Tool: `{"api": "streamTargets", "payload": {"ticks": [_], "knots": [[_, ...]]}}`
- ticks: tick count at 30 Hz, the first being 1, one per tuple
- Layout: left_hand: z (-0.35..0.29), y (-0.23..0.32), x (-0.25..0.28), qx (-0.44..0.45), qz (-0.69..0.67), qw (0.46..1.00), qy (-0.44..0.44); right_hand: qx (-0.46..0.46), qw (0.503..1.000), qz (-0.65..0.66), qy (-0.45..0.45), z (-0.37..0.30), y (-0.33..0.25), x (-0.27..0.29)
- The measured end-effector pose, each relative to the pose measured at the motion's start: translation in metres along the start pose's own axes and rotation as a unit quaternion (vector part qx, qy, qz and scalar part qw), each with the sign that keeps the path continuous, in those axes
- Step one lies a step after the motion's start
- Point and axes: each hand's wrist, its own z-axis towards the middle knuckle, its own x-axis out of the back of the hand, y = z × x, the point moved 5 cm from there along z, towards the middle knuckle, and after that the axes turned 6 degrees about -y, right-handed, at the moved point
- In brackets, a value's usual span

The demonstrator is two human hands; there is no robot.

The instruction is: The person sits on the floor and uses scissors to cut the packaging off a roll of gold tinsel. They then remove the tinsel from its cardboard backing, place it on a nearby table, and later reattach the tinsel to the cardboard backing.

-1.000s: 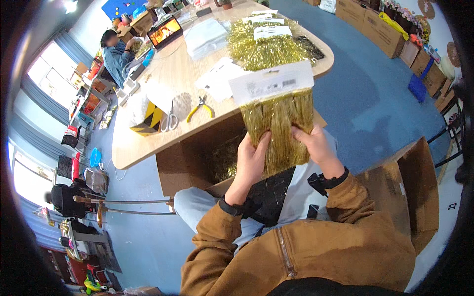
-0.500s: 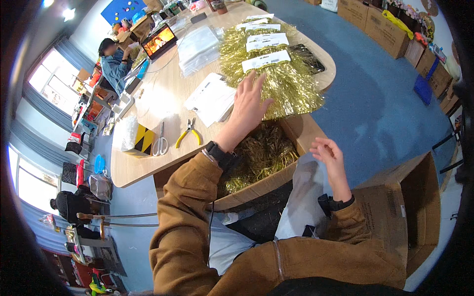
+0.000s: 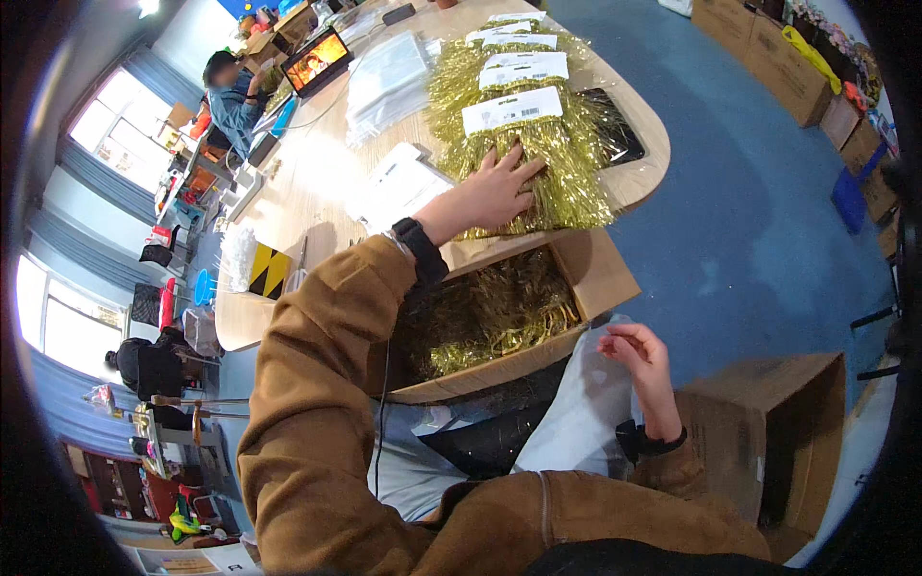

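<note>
My left hand lies with fingers spread on the nearest bundle of gold tinsel, just below its white header card. More tinsel bundles with white cards overlap in a row behind it along the table. My right hand hangs over my right knee with its fingers curled in and nothing visible in them. Between my arms and against the table edge, an open cardboard box holds loose gold tinsel.
White cards and clear plastic bags lie on the table. Scissors are partly behind my left sleeve. A dark flat device rests by the right edge. Another cardboard box stands at my right. A person sits far left.
My left hand has come down onto the nearest tinsel, below its card. My right hand's fingers have curled in more. The view has shifted, and my left sleeve now hides the yellow-handled pliers.
</note>
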Motion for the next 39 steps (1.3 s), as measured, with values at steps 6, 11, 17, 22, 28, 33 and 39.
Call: {"api": "streamTargets", "payload": {"ticks": [6, 11, 17, 22, 28, 33, 39], "knots": [[0.057, -0.039, 0.02, 0.015, 0.001, 1.0, 0.014, -0.031, 0.998, 0.044, 0.012, 0.007, 0.001, 0.025], [0.112, -0.081, 0.026, 0.032, 0.007, 0.999, 0.04, -0.051, 0.997, 0.033, 0.052, 0.007, 0.001, 0.041], [0.143, -0.111, 0.037, 0.047, -0.015, 0.993, 0.104, -0.068, 0.995, 0.024, 0.068, 0.004, -0.002, 0.051], [0.081, -0.072, 0.059, 0.033, -0.024, 0.986, 0.161, -0.048, 0.997, -0.011, 0.057, -0.002, -0.01, 0.044], [-0.112, 0.02, 0.05, -0.124, -0.076, 0.966, 0.214, -0.021, 0.997, -0.077, -0.009, -0.003, -0.02, 0.0], [-0.259, 0.029, 0.015, -0.044, -0.235, 0.944, 0.229, -0.035, 0.992, -0.091, -0.076, -0.002, -0.024, -0.074], [-0.347, -0.03, -0.133, 0.126, -0.524, 0.816, 0.208, 0.012, 0.952, -0.186, -0.243, 0.013, -0.039, -0.166]]}}
